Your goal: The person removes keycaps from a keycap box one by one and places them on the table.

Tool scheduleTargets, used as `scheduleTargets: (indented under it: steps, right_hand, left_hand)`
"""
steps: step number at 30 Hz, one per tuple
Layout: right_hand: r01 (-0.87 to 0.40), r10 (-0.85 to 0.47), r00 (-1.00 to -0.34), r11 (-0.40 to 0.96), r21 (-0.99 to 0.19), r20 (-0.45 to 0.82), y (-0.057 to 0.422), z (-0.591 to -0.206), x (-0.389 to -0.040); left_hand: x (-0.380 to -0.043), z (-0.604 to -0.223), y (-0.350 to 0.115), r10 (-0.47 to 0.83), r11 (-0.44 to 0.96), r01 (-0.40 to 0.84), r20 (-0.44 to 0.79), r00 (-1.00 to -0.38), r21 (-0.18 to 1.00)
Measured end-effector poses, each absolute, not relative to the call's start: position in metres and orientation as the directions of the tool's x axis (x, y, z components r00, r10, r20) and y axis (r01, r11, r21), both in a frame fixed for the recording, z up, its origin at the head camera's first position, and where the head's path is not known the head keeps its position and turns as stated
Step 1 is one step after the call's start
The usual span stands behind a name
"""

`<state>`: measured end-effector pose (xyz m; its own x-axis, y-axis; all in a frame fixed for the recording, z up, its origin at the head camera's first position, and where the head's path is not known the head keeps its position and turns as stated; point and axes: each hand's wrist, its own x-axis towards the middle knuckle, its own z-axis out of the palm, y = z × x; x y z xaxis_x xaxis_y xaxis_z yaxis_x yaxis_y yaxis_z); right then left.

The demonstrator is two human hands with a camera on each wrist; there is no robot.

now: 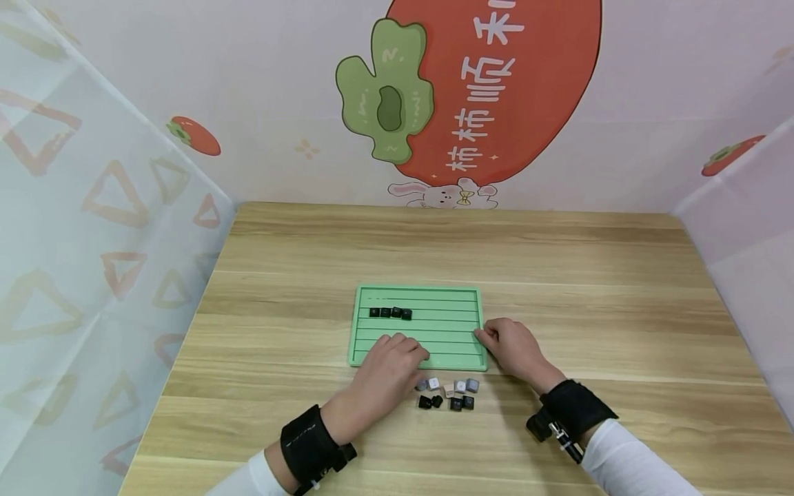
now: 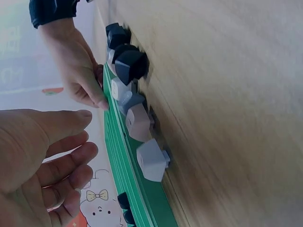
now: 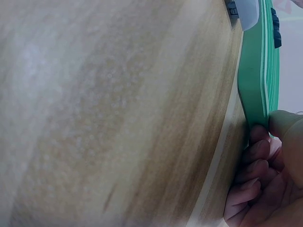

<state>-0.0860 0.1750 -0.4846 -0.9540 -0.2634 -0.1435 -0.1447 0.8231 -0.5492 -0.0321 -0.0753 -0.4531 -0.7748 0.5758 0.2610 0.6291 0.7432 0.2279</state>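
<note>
A green ridged tray (image 1: pixel 443 329) lies on the table, with a short row of several black keycaps (image 1: pixel 391 313) on one of its upper ridges. My right hand (image 1: pixel 513 348) pinches the tray's right edge, the thumb on top and curled fingers against the side, as the right wrist view shows. Over the tray's front left part hovers my left hand (image 1: pixel 392 365). Its fingers are loosely bent, and nothing shows between thumb and fingertips (image 2: pixel 85 149) in the left wrist view. Loose white, grey and beige keycaps (image 2: pixel 151 161) lie along the tray's front edge, beside black keycaps (image 1: pixel 455 404).
The wooden table (image 1: pixel 298 269) stretches around the tray on all sides. Behind it hangs a printed cloth (image 1: pixel 267 89) with a large red fruit, and further cloths flank the left and right. Each wrist wears a black strap (image 1: pixel 573 406) with a small camera.
</note>
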Motion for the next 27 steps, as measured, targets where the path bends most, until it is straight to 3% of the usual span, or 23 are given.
scheduleTargets:
  steps: [20,27]
  right_hand:
    - [-0.146,-0.267,-0.952,0.828,-0.541,-0.152,0.175,-0.484,-0.087]
    - [-0.145,-0.265,-0.952,0.83,-0.539,-0.152,0.175,-0.485,-0.086]
  left_hand:
    - [-0.054,-0.456,-0.092,0.511,0.81,0.551,0.219,-0.831,0.202]
    - [-0.068,-0.447,-0.098,0.498,0.813,0.549,0.256,-0.829,0.195]
